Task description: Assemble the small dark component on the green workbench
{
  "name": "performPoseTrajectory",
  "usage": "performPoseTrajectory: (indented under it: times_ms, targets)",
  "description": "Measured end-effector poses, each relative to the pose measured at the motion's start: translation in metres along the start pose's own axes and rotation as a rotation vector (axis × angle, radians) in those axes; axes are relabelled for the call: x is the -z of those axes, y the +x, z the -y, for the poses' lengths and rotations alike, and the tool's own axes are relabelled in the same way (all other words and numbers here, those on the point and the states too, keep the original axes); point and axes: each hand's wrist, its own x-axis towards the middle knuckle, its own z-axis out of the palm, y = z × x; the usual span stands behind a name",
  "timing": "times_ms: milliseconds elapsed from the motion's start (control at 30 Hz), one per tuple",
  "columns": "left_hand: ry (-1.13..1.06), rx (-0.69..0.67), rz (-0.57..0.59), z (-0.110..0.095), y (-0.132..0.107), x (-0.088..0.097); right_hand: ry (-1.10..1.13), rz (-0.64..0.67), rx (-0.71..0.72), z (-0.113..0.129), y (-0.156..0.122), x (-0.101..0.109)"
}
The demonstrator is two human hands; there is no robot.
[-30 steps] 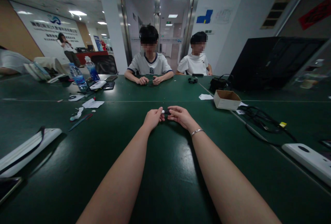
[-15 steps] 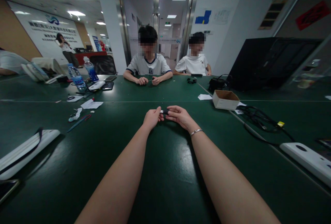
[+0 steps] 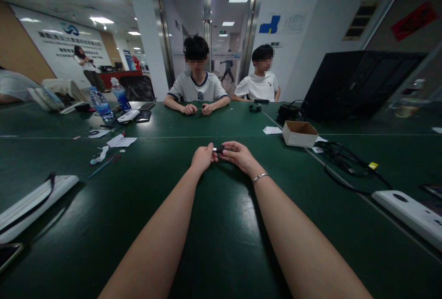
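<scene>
Both my hands meet over the middle of the green table (image 3: pixel 221 225), holding a small black-and-silver tube (image 3: pixel 218 150) level between them. The silver end is pinched by my left hand (image 3: pixel 203 158), its thumb on top. On the black end close the thumb and fingertips of my right hand (image 3: pixel 241 156), which has a silver bangle at the wrist. What kind of tube it is, I cannot make out, since fingers cover both ends.
An open cardboard box (image 3: pixel 299 134), black cables (image 3: pixel 341 156) and a white power strip (image 3: pixel 407 211) lie to the right. At the left are a long white object (image 3: pixel 44 198), scraps of paper (image 3: pixel 121 140) and water bottles (image 3: pixel 101 106). Two people sit opposite.
My hands keep their hold on the tube almost unmoved. The view shifts slightly, and a walking person shows behind the glass door.
</scene>
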Motion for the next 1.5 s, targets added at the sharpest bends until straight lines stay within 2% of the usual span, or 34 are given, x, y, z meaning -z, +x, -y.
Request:
performPoseTrajectory:
  times_ms: [267, 400, 667, 800, 1200, 1500]
  targets:
    - [-0.046, 0.076, 0.009, -0.01, -0.007, 0.003, -0.023, 0.011, 0.049, 0.002, 0.0, -0.004]
    - [0.039, 0.008, 0.006, -0.006, -0.01, 0.004, -0.009, 0.008, 0.037, 0.003, -0.002, -0.004]
    - [0.013, -0.176, 0.023, 0.001, -0.016, 0.003, -0.005, -0.024, -0.016, 0.005, -0.003, -0.005]
    - [0.1, -0.231, -0.003, 0.004, -0.016, 0.004, 0.004, 0.006, -0.007, 0.003, -0.002, -0.003]
    - [0.168, -0.155, -0.019, 0.002, -0.014, 0.004, 0.014, 0.025, -0.002, 0.003, -0.002, -0.003]
    - [0.268, -0.138, -0.088, -0.01, -0.022, 0.005, 0.003, 0.042, 0.013, 0.003, -0.001, -0.003]
